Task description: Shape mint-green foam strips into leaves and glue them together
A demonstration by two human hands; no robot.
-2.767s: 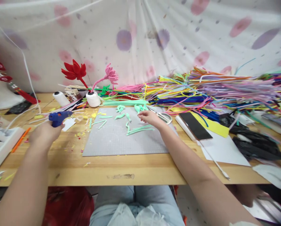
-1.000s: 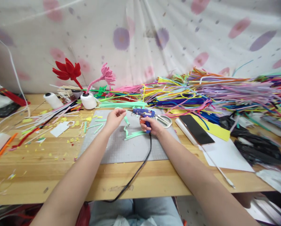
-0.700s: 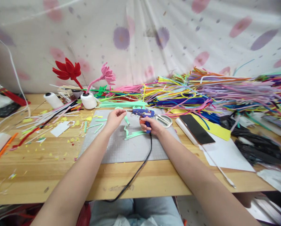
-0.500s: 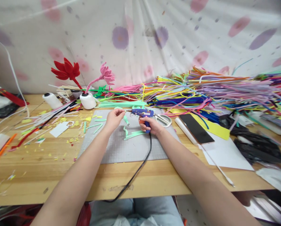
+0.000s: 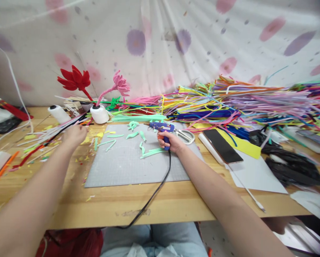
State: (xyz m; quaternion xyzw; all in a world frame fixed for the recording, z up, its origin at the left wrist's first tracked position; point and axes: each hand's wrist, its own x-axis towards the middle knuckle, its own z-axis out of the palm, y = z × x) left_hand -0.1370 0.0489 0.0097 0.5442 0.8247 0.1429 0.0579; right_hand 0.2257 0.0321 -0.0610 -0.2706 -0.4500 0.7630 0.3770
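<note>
My right hand point(image 5: 168, 140) is wrapped round the handle of a blue hot glue gun point(image 5: 162, 127), its nozzle pointing left over the grey cutting mat point(image 5: 117, 171). A black cord runs down from the handle toward the table's front edge. My left hand point(image 5: 75, 136) is off the mat to the left, over loose pipe cleaners point(image 5: 39, 137) and yellow scraps; motion smears its fingers. Mint-green pipe cleaner pieces lie about the mat: a curled bunch point(image 5: 133, 125), leaf-like bits point(image 5: 132, 135) and a bent strip point(image 5: 110, 144). Scissors point(image 5: 186, 136) rest just behind my right hand.
A red flower point(image 5: 75, 79) and a pink flower point(image 5: 120, 85) stand at the back by a white pot point(image 5: 99, 115). Coloured pipe cleaners point(image 5: 256, 98) are heaped along the back right. A phone point(image 5: 222, 145), white paper point(image 5: 259, 176) and black plastic point(image 5: 294, 167) lie on the right.
My left hand has moved away from the glue gun's nozzle, leftward off the mat to the scattered pipe cleaners. My right hand keeps the glue gun in nearly the same place.
</note>
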